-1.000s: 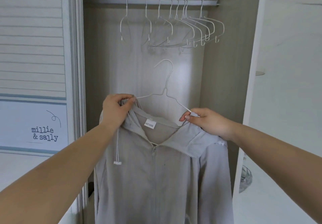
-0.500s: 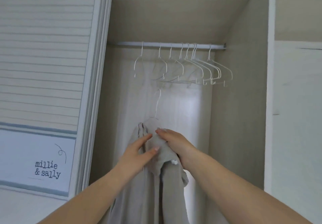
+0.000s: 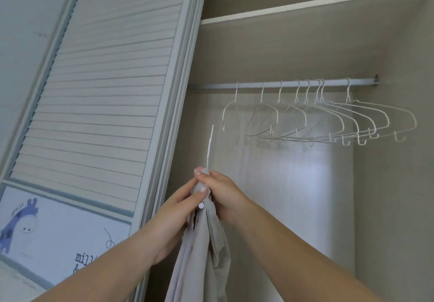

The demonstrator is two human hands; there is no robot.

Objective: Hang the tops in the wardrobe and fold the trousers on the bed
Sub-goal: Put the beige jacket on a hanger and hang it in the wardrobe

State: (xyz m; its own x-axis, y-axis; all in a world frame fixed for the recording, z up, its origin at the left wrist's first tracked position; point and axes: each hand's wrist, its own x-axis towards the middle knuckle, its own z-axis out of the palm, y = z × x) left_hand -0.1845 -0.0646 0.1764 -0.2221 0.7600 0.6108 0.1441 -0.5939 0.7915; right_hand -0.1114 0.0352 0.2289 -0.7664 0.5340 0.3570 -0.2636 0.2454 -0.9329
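Below the wardrobe rail (image 3: 281, 85), left of the empty hangers (image 3: 328, 118), both hands pinch the grey top (image 3: 202, 254) at its collar. The left hand (image 3: 178, 210) and right hand (image 3: 223, 196) clamp the cloth bunched round its hanger (image 3: 209, 144), whose wire neck rises short of the rail.

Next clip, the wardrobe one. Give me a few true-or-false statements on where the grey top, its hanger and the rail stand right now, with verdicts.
1. Both hands, left hand and right hand, grip the grey top. True.
2. The held hanger is hooked on the rail. False: its hook is below the rail, left of it.
3. Empty hangers hang on the rail. True.
4. The empty hangers are black. False: they are white.
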